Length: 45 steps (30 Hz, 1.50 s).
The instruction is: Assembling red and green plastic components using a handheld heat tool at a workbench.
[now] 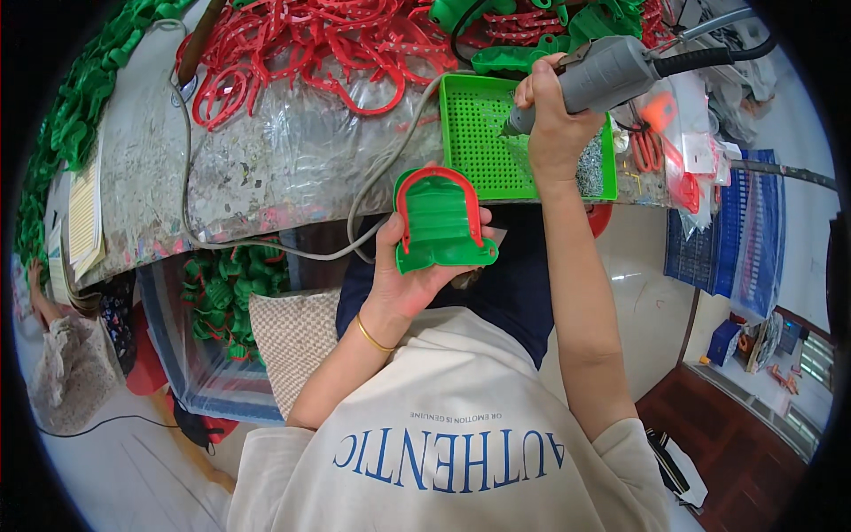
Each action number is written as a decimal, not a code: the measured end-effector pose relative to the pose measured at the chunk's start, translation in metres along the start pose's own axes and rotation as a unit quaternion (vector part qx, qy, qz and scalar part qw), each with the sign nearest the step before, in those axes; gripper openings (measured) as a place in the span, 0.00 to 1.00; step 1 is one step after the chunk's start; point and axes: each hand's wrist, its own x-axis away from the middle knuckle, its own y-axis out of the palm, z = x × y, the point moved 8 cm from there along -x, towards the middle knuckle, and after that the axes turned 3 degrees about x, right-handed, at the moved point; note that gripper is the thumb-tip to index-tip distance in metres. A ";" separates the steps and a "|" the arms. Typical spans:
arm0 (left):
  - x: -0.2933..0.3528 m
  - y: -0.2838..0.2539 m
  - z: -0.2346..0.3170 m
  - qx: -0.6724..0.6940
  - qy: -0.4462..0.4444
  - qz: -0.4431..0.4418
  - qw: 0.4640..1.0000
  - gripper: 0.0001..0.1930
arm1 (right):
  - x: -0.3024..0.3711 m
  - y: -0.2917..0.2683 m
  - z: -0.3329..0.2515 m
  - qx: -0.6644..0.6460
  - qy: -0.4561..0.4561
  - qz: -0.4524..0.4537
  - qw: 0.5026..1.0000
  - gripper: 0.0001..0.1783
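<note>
My left hand is closed on a green molded plastic part, lifted in front of me below the table edge. A red U-shaped strip lines its arched rim, and the hollow side faces up. In my right hand is a grey electric screwdriver, the fingers wrapped around its front end. Its nose points down-left over a green perforated tray. Small metal screws lie at the tray's right end, partly hidden by my wrist.
Red U-shaped strips are heaped at the back of the table. Green parts pile along the far left; more fill a bin below. A grey cable loops over the table edge. Another person is at left.
</note>
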 end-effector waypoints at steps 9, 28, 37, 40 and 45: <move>0.001 0.003 0.000 0.069 0.003 0.000 0.998 0.39 | -0.001 0.001 -0.001 0.014 -0.011 0.002 1.000 0.05; 0.016 0.000 -0.019 0.021 -0.013 0.016 1.000 0.36 | 0.087 0.068 -0.103 -0.200 0.107 -0.128 0.965 0.08; 0.017 0.005 -0.021 -0.026 -0.005 0.007 1.000 0.36 | 0.088 0.068 -0.103 -0.193 0.078 -0.123 0.970 0.08; 0.016 0.001 -0.022 -0.017 -0.017 0.014 1.000 0.35 | 0.089 0.068 -0.101 -0.190 0.085 -0.116 0.971 0.08; 0.017 0.002 -0.021 -0.014 -0.020 0.015 1.000 0.35 | 0.090 0.068 -0.100 -0.182 0.077 -0.125 0.972 0.08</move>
